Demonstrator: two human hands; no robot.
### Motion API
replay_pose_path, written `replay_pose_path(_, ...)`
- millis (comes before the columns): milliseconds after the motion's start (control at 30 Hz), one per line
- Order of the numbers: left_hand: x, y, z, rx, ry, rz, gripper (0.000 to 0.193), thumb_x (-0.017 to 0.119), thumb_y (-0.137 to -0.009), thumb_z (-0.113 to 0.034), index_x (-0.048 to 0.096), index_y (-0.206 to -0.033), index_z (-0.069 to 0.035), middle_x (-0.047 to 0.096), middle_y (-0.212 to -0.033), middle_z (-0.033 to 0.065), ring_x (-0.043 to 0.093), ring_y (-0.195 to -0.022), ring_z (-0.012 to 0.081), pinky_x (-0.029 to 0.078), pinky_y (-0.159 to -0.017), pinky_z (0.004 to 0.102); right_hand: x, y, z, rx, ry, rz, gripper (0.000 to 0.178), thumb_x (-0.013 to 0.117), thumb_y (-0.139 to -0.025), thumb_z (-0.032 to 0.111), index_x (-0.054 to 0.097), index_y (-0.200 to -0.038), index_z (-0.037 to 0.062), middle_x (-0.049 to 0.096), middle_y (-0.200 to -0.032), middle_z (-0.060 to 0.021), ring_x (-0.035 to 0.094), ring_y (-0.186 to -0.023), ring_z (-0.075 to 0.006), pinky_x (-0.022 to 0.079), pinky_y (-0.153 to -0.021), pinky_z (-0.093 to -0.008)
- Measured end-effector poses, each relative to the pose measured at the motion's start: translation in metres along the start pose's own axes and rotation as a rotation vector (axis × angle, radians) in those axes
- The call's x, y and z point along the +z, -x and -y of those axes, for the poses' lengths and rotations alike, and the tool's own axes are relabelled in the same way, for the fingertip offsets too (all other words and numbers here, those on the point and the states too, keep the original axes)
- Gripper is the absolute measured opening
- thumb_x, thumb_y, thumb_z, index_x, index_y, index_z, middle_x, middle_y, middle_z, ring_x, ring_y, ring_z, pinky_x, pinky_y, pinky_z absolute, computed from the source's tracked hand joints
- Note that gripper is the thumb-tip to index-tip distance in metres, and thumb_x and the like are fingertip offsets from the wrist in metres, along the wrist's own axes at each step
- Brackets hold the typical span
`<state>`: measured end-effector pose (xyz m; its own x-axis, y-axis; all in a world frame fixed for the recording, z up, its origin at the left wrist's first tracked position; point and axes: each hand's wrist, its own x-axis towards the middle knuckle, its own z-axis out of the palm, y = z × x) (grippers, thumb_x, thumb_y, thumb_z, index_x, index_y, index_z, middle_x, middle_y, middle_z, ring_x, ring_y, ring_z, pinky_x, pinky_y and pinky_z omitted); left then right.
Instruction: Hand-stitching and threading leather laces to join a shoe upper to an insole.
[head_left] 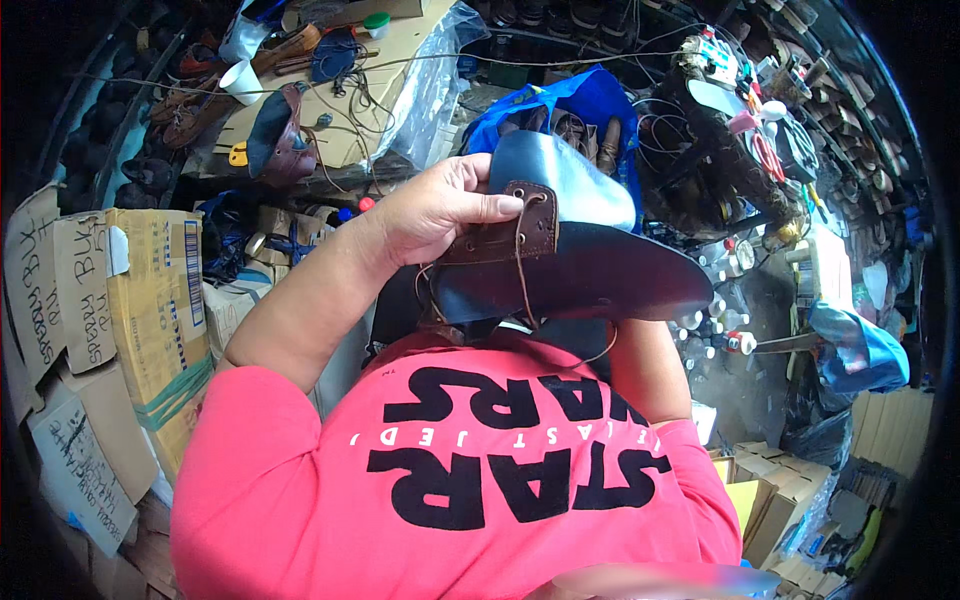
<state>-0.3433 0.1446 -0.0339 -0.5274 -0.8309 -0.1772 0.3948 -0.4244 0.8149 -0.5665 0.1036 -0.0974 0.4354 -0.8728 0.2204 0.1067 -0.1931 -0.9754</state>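
Up in front of my chest is an unlasted leather shoe upper (pixel 590 275), dark and glossy, with one curved panel shining pale blue in the light. A brown stitched eyelet tab (pixel 505 228) sits on its left part, and a thin lace (pixel 520 265) runs through the holes and hangs down. My left hand (pixel 440 210) pinches the upper there, thumb on the tab's face and fingers behind. My right forearm (pixel 650 370) rises behind the dark leather, which covers the right hand, so its fingers cannot be seen.
A cardboard-topped bench (pixel 340 130) with another upper (pixel 275 135) and a white cup (pixel 240 82) lies at the back left. Beyond my hands is a blue bag (pixel 610 95) of shoes. Cardboard boxes (pixel 155 310) stack at left; several small bottles (pixel 715 320) stand at right.
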Motion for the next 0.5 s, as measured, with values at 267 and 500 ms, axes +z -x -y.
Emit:
replay_pose_path(267,-0.003,-0.007,0.016,0.063,-0.04,-0.058,0.027,0.064,-0.085,-0.004,0.059,-0.111,-0.001,0.066,-0.103,0.0083,0.065,-0.092,0.0152,0.051,-0.087,0.0309,-0.004,0.015,0.002,0.033,-0.06,-0.077,0.028,0.058,-0.09,0.012,0.061,-0.116,0.0043,0.062,-0.112,-0.0043,0.057,-0.101,-0.0118,0.043,-0.093,-0.0255)
replay_pose_path(500,-0.015,-0.012,0.01,0.112,0.009,-0.192,0.024,0.062,-0.084,-0.001,0.057,-0.108,-0.001,0.066,-0.1,0.0103,0.065,-0.09,0.0169,0.052,-0.085,0.0316,-0.064,-0.001,0.013,0.023,-0.071,-0.292,0.027,0.057,-0.091,0.013,0.061,-0.117,0.0049,0.061,-0.111,-0.0032,0.056,-0.1,-0.0111,0.042,-0.092,-0.0245)
